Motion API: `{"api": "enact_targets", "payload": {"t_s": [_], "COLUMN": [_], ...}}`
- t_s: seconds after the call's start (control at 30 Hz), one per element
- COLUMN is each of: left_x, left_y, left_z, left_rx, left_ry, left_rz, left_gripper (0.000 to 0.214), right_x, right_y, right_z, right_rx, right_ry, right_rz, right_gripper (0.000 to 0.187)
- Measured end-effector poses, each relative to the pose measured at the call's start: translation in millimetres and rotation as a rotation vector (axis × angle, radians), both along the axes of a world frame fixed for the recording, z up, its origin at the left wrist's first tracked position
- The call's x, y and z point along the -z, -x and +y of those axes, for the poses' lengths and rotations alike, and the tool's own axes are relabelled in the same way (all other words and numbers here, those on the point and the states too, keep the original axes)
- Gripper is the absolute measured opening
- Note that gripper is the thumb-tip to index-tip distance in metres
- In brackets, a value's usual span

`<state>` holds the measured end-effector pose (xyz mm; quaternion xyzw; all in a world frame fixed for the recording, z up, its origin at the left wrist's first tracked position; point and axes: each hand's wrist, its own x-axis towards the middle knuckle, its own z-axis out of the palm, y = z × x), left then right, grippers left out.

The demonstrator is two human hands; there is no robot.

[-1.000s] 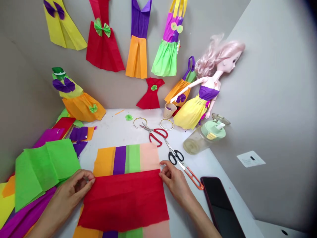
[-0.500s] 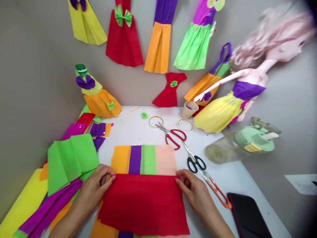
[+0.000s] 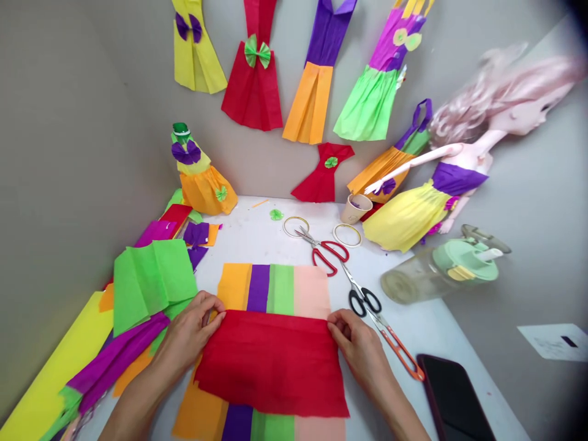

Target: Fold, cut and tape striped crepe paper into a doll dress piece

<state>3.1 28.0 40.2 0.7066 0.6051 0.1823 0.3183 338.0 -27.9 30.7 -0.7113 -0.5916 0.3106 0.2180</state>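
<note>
**Red crepe sheet (image 3: 271,361) lies across striped crepe panel (image 3: 273,288)**

The left hand (image 3: 190,331) and right hand (image 3: 356,346) appear clenched on the sheet's top edge, though the fingertips are partly hidden. Both papers rest on the worktop (image 3: 257,236), with orange-handled snips (image 3: 395,346) just beside the right hand.

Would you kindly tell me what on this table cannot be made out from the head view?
Head view:
Middle of the striped crepe paper: hidden by the red crepe sheet.
Phone: lower end cut off by the bottom edge.
White card: marks too small to read.
</note>
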Motion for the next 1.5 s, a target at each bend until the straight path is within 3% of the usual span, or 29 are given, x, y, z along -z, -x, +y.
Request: {"api": "enact_targets", "payload": {"t_s": [0.27,0.43,0.6,0.73,0.9,1.0,1.5], "left_x": [-2.0,-6.7,-18.1,-20.1,-9.8,-6.5,-9.4], "left_y": [-0.7,1.0,3.0,-5.2,-25.2,-33.7,-37.3], "left_z": [-2.3,-6.4,-28.9,-64.4,-104.4,-115.1,-118.6], "left_rx": [0.009,0.037,0.083,0.124,0.202,0.236,0.224], "left_ry": [-0.042,-0.038,0.016,0.122,0.212,0.211,0.147], "left_rz": [0.001,0.021,0.11,0.135,0.095,0.104,0.068], "left_gripper": [0.019,0.017,0.011,0.009,0.012,0.011,0.011], "right_x": [-2.8,-30.4,-60.8,-70.1,-68.2,-62.0,-51.4], "right_y": [2.0,4.9,18.0,51.1,101.3,116.7,119.8], "right_z": [1.1,7.4,50.1,100.6,138.4,147.0,156.4], "right_rx": [-0.034,-0.144,-0.33,-0.529,-0.835,-0.929,-0.974], "right_ry": [-0.03,0.003,0.0,-0.094,-0.171,-0.178,-0.191], "right_rz": [-0.045,-0.213,-0.57,-0.591,-0.573,-0.581,-0.623], "right_gripper": [0.012,0.013,0.018,0.02,0.019,0.018,0.017]}}
